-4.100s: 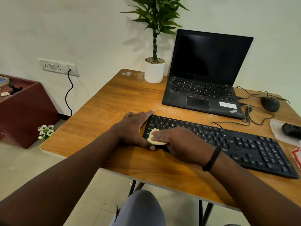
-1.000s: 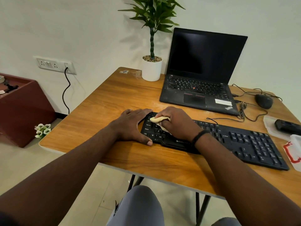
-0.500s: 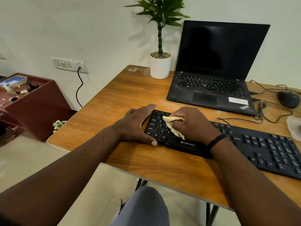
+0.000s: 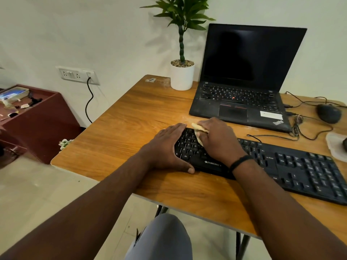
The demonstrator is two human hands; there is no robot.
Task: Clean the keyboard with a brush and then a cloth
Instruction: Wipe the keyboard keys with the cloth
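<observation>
Gripping cloth [image 4: 199, 130] on keyboard [image 4: 293, 166], right hand [image 4: 217, 139]; left hand [image 4: 167, 149] flat, bracing its end.

A small home-office or study corner. A wooden desk [image 4: 135, 117] on dark metal legs stands against a plain pale wall. Toward its far edge sit an open black laptop [image 4: 242, 87] with a dark screen and a potted plant [image 4: 182, 72] in a white pot. A black external keyboard [image 4: 293, 166] lies along the near edge; a wired mouse [image 4: 329, 113] and loose cables [image 4: 304, 126] occupy the far right corner. On the wall, left of the desk, a switch-and-socket plate [image 4: 78, 75] carries a plugged-in black cord [image 4: 89, 102]. A dark red cabinet [image 4: 35, 119] with books and clutter stands on the pale tiled floor [image 4: 28, 194].
</observation>
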